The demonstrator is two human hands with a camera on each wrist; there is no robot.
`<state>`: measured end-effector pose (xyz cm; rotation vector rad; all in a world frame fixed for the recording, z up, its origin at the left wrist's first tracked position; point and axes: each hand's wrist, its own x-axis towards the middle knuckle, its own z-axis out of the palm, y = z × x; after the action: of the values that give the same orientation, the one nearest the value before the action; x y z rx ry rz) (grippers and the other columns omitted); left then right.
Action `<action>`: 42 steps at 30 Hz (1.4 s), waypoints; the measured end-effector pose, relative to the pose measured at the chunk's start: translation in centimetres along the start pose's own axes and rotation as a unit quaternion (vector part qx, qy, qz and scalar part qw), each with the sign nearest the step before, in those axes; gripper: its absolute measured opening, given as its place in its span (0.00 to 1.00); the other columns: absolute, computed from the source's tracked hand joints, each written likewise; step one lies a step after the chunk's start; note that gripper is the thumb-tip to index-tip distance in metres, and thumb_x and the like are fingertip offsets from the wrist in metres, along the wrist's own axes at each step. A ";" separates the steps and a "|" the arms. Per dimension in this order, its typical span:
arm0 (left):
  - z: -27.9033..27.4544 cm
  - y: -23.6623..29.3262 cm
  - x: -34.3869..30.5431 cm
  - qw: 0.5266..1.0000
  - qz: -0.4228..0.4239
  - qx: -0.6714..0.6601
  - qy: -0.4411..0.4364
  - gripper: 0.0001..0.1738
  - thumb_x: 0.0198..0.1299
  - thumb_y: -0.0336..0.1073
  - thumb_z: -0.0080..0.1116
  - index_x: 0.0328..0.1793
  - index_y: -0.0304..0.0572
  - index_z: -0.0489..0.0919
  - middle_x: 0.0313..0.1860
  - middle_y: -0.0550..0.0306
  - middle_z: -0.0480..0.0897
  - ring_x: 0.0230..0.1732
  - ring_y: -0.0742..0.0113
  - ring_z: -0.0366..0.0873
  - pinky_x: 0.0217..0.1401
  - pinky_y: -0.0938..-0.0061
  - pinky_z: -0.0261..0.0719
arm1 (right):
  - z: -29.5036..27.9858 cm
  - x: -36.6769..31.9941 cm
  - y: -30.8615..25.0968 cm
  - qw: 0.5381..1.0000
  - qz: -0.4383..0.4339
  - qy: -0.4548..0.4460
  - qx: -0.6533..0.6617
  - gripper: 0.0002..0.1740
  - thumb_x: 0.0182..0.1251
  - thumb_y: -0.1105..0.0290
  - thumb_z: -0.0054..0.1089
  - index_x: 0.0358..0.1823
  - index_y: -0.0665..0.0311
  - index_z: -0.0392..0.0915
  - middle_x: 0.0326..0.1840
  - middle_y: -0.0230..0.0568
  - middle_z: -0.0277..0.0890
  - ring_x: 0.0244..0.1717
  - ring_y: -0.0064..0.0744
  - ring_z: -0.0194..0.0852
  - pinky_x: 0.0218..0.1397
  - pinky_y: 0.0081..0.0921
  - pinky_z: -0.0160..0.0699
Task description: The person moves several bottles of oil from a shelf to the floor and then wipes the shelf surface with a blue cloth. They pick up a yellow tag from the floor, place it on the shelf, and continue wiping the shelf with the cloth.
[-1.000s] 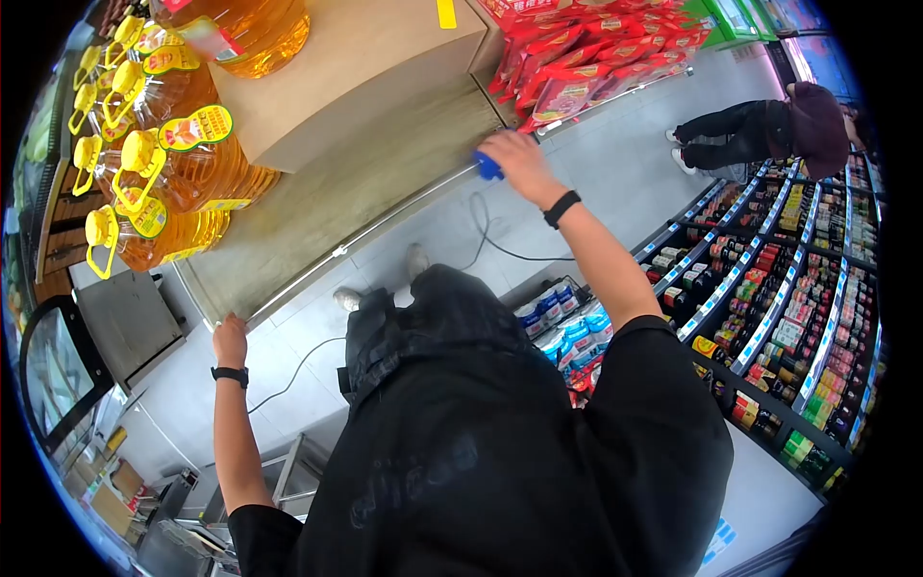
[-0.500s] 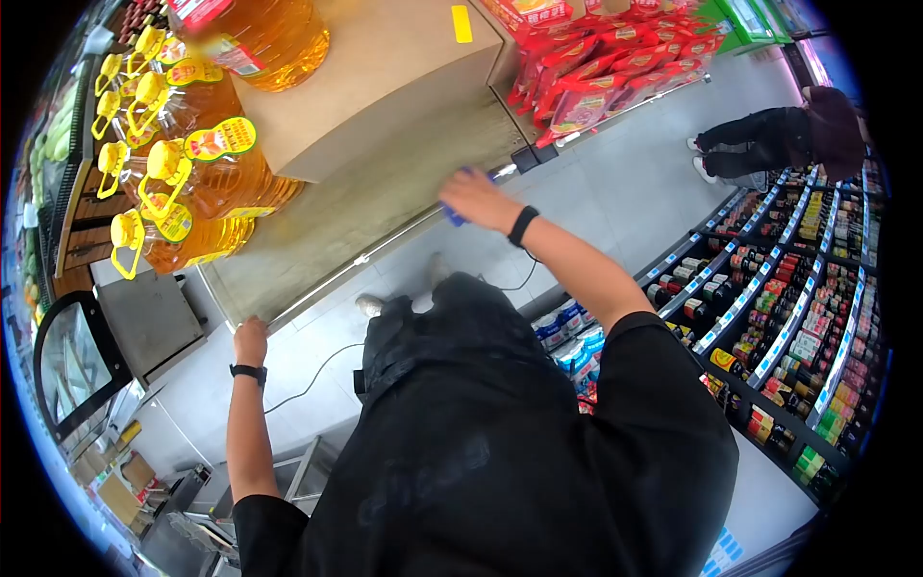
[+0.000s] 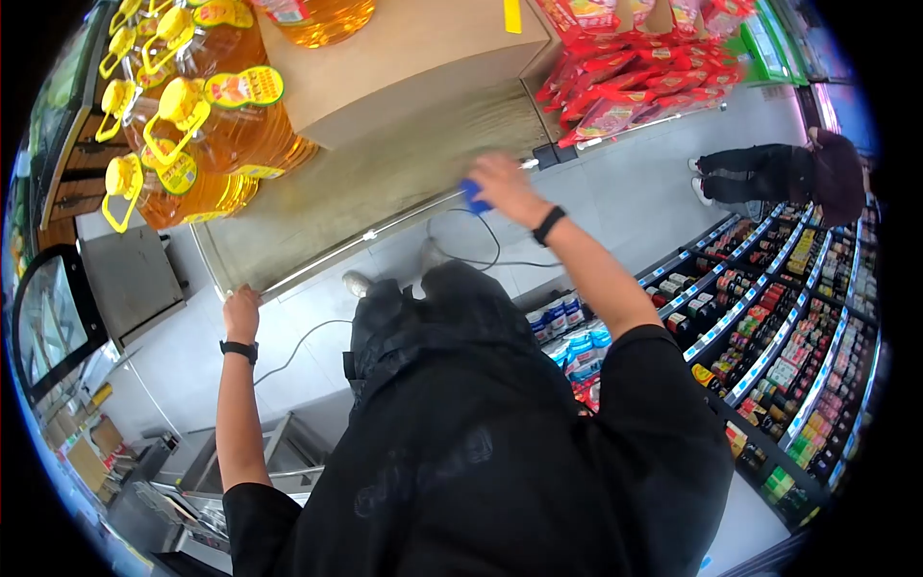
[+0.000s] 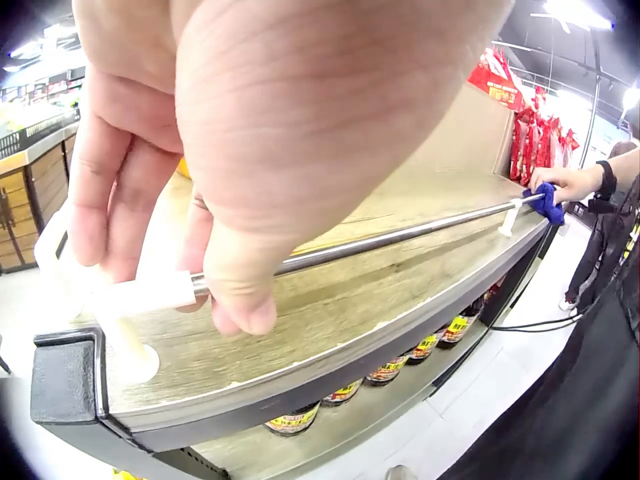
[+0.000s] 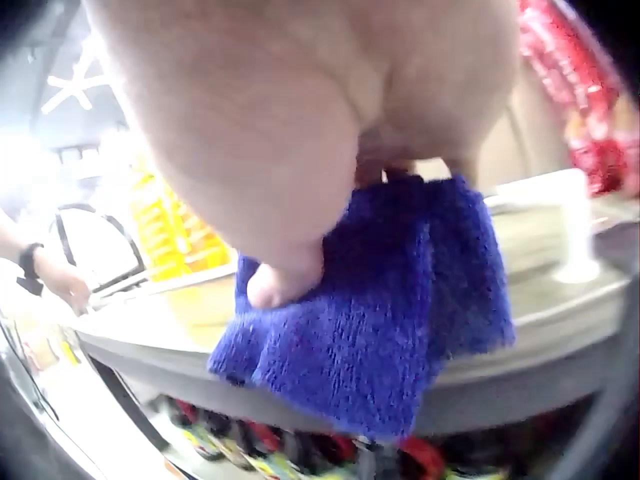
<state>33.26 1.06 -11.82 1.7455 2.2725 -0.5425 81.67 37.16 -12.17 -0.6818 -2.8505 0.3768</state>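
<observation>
A metal rail (image 3: 322, 258) runs along the front edge of a wood-look shelf (image 3: 404, 154). At its left end my left hand (image 3: 241, 313) holds the rail; in the left wrist view that hand (image 4: 290, 130) has thumb and fingers around the rod (image 4: 400, 235) beside a white end fitting (image 4: 150, 293). Further right, my right hand (image 3: 511, 190) grips a blue cloth (image 3: 475, 196) on the rail. Close up in the right wrist view, the thumb of the hand (image 5: 270, 130) presses the folded cloth (image 5: 350, 320), which drapes over the shelf's front edge and hides the rail beneath.
Large oil bottles (image 3: 231, 135) stand at the shelf's left, red packets (image 3: 625, 96) at its right. A raised tan board (image 3: 404, 58) lies behind. Bottles (image 4: 385, 370) sit on a lower shelf. A cable (image 3: 495, 240) trails over the floor. Another person (image 3: 769, 168) stands far right.
The right hand with the blue cloth moves left along the rail from its right end, then slightly back right. The left hand stays at the rail's left end.
</observation>
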 end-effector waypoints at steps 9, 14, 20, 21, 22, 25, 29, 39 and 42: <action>-0.5 0.2 -0.4 0.999 -0.016 -0.031 0.022 0.07 0.59 0.35 0.58 0.31 0.44 0.83 0.37 0.54 0.82 0.35 0.52 0.84 0.37 0.62 0.83 | 1.3 3.5 -2.7 0.987 -0.048 -0.146 0.050 0.20 0.58 0.58 0.66 0.45 0.64 0.76 0.44 0.46 0.77 0.51 0.49 0.75 0.57 0.44 0.72; -0.5 0.2 -0.5 0.996 -0.030 -0.061 0.048 0.08 0.59 0.33 0.56 0.29 0.44 0.82 0.31 0.52 0.83 0.33 0.51 0.84 0.36 0.60 0.83 | 5.3 10.8 -13.7 0.952 -0.069 -0.255 0.156 0.21 0.63 0.56 0.62 0.42 0.70 0.75 0.43 0.53 0.78 0.49 0.53 0.78 0.51 0.44 0.76; -0.5 0.9 -0.4 0.995 -0.060 -0.045 0.064 0.06 0.59 0.32 0.54 0.32 0.44 0.81 0.28 0.52 0.84 0.30 0.54 0.84 0.32 0.64 0.83 | 2.8 10.2 -11.0 0.939 -0.031 -0.292 0.177 0.32 0.53 0.44 0.69 0.44 0.66 0.76 0.42 0.54 0.80 0.47 0.55 0.79 0.49 0.45 0.78; -0.4 0.9 -0.5 0.995 -0.055 -0.040 0.076 0.07 0.59 0.32 0.54 0.32 0.44 0.81 0.28 0.52 0.84 0.30 0.54 0.84 0.32 0.64 0.83 | 2.0 10.1 -10.0 0.935 -0.031 -0.315 0.163 0.39 0.44 0.36 0.71 0.45 0.64 0.78 0.43 0.53 0.81 0.47 0.55 0.79 0.49 0.46 0.78; -0.1 0.8 -0.7 0.994 -0.055 -0.035 0.087 0.07 0.59 0.31 0.53 0.32 0.43 0.82 0.28 0.53 0.84 0.30 0.55 0.84 0.32 0.65 0.83 | 0.9 9.8 -9.3 0.939 -0.011 -0.317 0.130 0.40 0.41 0.35 0.72 0.46 0.62 0.79 0.45 0.52 0.81 0.48 0.55 0.80 0.51 0.46 0.78; 0.0 0.9 -0.7 0.995 -0.054 -0.006 0.085 0.07 0.59 0.30 0.53 0.33 0.43 0.82 0.28 0.54 0.83 0.30 0.57 0.85 0.32 0.66 0.83 | 0.5 7.7 -4.0 0.933 0.059 -0.348 0.068 0.31 0.40 0.41 0.70 0.37 0.60 0.83 0.37 0.52 0.82 0.43 0.55 0.80 0.48 0.44 0.78; -0.7 1.6 -0.7 0.995 -0.089 0.002 0.050 0.06 0.59 0.30 0.53 0.32 0.44 0.81 0.31 0.54 0.83 0.31 0.57 0.85 0.32 0.67 0.83 | -1.2 5.1 0.5 0.931 0.128 -0.340 0.020 0.26 0.39 0.48 0.70 0.35 0.60 0.84 0.35 0.53 0.83 0.40 0.54 0.81 0.46 0.44 0.80; 0.0 1.3 -0.7 0.993 -0.109 -0.030 0.034 0.09 0.59 0.29 0.53 0.29 0.45 0.83 0.42 0.56 0.84 0.36 0.58 0.86 0.36 0.67 0.84 | 7.4 11.1 -15.1 0.961 0.049 -0.262 0.068 0.20 0.44 0.49 0.65 0.32 0.57 0.85 0.32 0.50 0.82 0.37 0.53 0.82 0.43 0.48 0.80; -0.8 1.5 -0.7 0.993 -0.105 -0.032 0.037 0.09 0.59 0.31 0.54 0.28 0.45 0.84 0.43 0.56 0.84 0.36 0.57 0.86 0.37 0.67 0.84 | 7.4 12.0 -16.2 0.959 0.069 -0.269 0.061 0.21 0.42 0.49 0.66 0.32 0.57 0.85 0.31 0.50 0.81 0.36 0.53 0.81 0.40 0.47 0.80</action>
<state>34.89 1.07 -11.06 1.5322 2.5131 -0.4429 62.65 27.25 -13.13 -0.8675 -3.2437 0.8752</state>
